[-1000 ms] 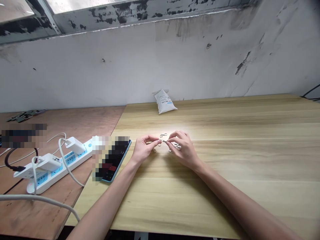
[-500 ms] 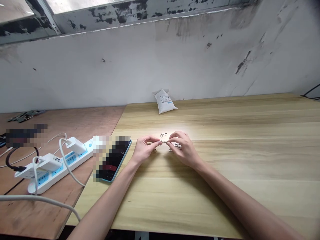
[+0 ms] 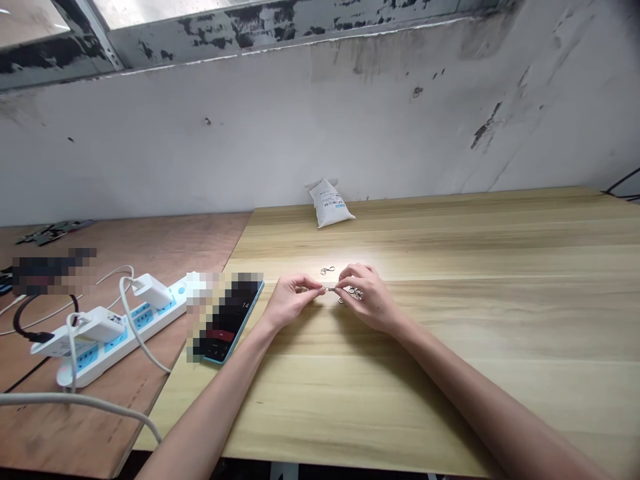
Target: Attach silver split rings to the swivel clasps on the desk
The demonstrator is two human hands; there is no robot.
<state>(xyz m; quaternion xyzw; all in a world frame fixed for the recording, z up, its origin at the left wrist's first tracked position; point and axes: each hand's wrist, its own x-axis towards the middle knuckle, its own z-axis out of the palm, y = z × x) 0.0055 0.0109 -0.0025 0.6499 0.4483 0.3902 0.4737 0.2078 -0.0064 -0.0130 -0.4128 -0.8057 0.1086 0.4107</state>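
Note:
Between my two hands is a small metal key ring with a clasp (image 3: 329,289), too small to make out fully. My left hand (image 3: 291,301) pinches the ring end between thumb and forefinger. Thumb and fingertips of my right hand (image 3: 367,298) are closed on the clasp end. Just beyond my fingertips, a ring-and-clasp piece (image 3: 327,271) lies on the table. Several more metal rings and clasps (image 3: 356,293) lie partly hidden beneath my right hand. Others show faintly under my left fingers.
A white plastic packet (image 3: 331,205) stands near the wall on the light wooden table (image 3: 450,267). Left of my forearm lies a phone (image 3: 233,320). Further left, a power strip (image 3: 137,330) with plugged-in chargers and cables rests on a brown board (image 3: 195,233).
Both hands stay close together, still pinching the metal piece. It has dropped slightly toward me, and my left thumb and forefinger have shifted a little right along the ring. The phone's displayed number has changed.

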